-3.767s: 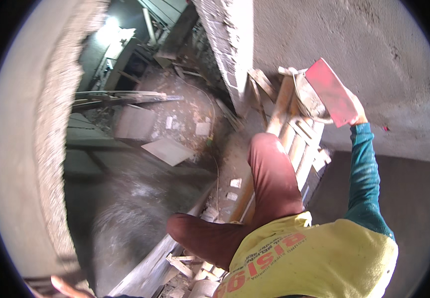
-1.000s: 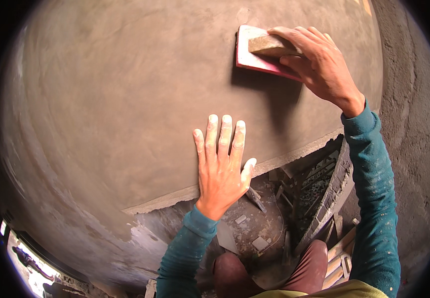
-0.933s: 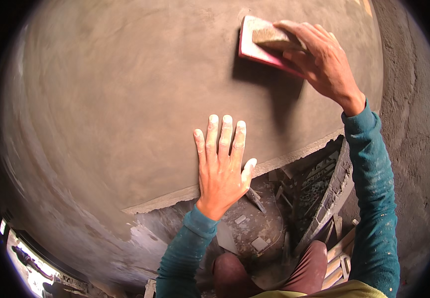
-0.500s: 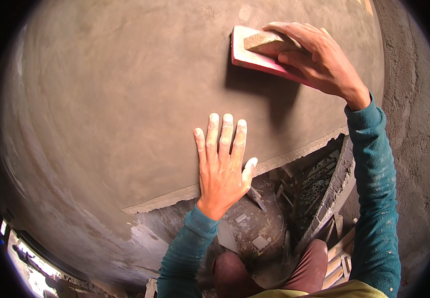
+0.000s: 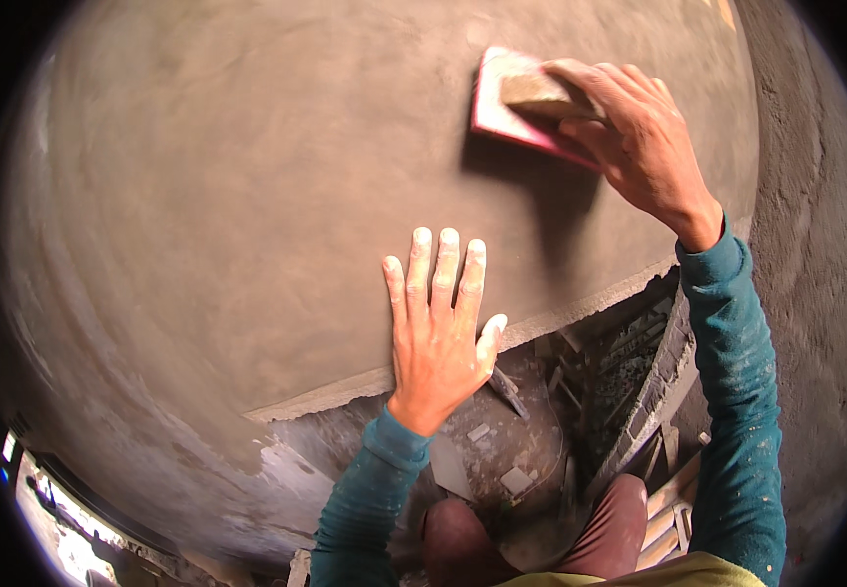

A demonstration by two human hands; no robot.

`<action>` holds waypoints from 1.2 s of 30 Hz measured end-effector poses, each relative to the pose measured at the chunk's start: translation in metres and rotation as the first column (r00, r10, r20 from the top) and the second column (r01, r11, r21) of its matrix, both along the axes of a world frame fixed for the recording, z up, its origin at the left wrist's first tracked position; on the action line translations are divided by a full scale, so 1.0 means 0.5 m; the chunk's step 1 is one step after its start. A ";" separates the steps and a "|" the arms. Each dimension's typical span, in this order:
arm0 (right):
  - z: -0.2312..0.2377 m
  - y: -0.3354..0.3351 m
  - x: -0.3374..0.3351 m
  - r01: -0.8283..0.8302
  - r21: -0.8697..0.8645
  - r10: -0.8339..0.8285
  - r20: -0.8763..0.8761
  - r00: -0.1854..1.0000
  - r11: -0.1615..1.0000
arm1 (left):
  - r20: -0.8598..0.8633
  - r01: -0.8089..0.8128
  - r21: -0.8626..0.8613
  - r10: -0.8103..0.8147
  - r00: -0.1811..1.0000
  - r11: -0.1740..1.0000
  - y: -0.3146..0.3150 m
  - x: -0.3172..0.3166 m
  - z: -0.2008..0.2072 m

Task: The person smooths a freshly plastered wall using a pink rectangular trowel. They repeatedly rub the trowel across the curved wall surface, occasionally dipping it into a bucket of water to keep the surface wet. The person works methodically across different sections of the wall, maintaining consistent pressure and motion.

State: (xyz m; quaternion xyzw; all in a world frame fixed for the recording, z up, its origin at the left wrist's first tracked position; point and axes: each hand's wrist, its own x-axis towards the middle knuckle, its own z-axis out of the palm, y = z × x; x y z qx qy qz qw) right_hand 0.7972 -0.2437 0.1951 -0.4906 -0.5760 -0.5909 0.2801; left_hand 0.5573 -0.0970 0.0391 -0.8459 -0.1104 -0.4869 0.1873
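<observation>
A broad grey-brown plastered wall (image 5: 247, 196) fills most of the view. My right hand (image 5: 639, 137) is closed round the block-like handle of a plastering float (image 5: 498, 108), a pale board with a pink-red edge. The float lies against the plaster at the upper right and throws a dark shadow below it; my hand covers its right end. Flat on the plaster, lower and left of the float, rests my left hand (image 5: 438, 338), fingers spread and pale with dust, holding nothing.
A rough plaster edge (image 5: 325, 394) runs beneath my left hand. Below it, debris and broken pieces (image 5: 516, 479) lie on the floor near my knees. A jagged masonry edge (image 5: 653, 406) slants at the lower right, beside wooden poles (image 5: 673, 499). Rough wall (image 5: 815, 245) stands at the right.
My right hand and the float have shifted slightly to the right, and the float has turned a little. My left hand stays in place on the plaster.
</observation>
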 end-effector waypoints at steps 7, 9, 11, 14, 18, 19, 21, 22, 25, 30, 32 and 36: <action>0.011 0.017 0.041 0.155 0.158 -0.161 0.022 0.987 0.975 | 0.011 -0.018 0.017 0.018 1.000 1.000 -0.002 0.002 -0.002; 0.027 0.015 0.040 0.178 0.157 -0.188 0.050 0.981 0.971 | 0.009 -0.022 0.020 0.021 1.000 1.000 -0.002 0.002 -0.003; 0.040 0.005 0.035 0.210 0.129 -0.221 0.082 0.972 0.969 | 0.008 -0.016 0.019 0.016 1.000 1.000 -0.002 0.002 -0.003; 0.064 -0.037 0.010 0.343 0.067 -0.349 0.146 0.926 0.937 | 0.006 -0.002 0.008 0.002 1.000 1.000 -0.003 0.002 -0.001; 0.066 -0.084 -0.019 0.524 0.056 -0.524 0.192 0.830 0.850 | 0.013 0.010 0.003 -0.010 1.000 1.000 -0.002 -0.002 0.000; 0.063 -0.087 -0.018 0.480 0.062 -0.483 0.177 0.857 0.875 | 0.014 0.008 0.003 -0.009 1.000 1.000 -0.002 -0.002 0.001; 0.059 -0.083 -0.014 0.350 0.042 -0.352 0.121 0.928 0.936 | 0.014 0.006 0.002 -0.006 1.000 1.000 -0.002 -0.002 0.001; 0.054 -0.071 -0.007 0.259 0.020 -0.260 0.076 0.963 0.966 | 0.014 0.004 0.000 -0.004 1.000 1.000 -0.002 -0.002 0.000; 0.044 -0.026 0.027 0.000 -0.023 0.000 -0.013 1.000 1.000 | 0.012 0.011 0.005 -0.011 1.000 1.000 -0.001 0.003 -0.001; 0.062 0.014 0.052 -0.205 -0.030 0.201 -0.116 0.973 0.978 | 0.008 0.013 0.012 -0.013 1.000 1.000 0.001 0.000 0.000; 0.071 0.019 0.058 -0.282 -0.099 0.269 -0.129 0.954 0.954 | 0.009 0.010 0.013 -0.010 1.000 1.000 0.001 -0.001 0.000; 0.053 0.021 0.041 -0.215 -0.110 0.228 0.116 0.967 0.970 | 0.005 0.001 0.003 -0.001 1.000 1.000 0.000 0.000 -0.001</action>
